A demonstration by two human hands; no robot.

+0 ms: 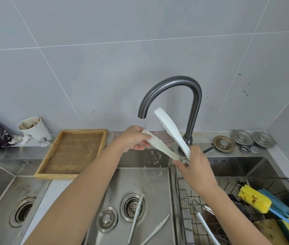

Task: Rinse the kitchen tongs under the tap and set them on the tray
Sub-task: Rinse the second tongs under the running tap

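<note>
White plastic tongs are spread open in a V over the middle sink basin. My right hand grips their hinged end. My left hand pinches the tip of the lower arm, right under the dark curved tap. A thin stream of water falls from the spout onto that tip, and drops scatter below. The upper arm of the tongs points up beside the tap's neck. The wooden tray sits on the counter to the left of my left hand, with nothing on it.
A second pair of tongs lies in the basin by the drain strainer. A wire rack on the right holds sponges, a yellow brush and another utensil. A dirty paper cup stands behind the tray. Metal sink parts lie at the back right.
</note>
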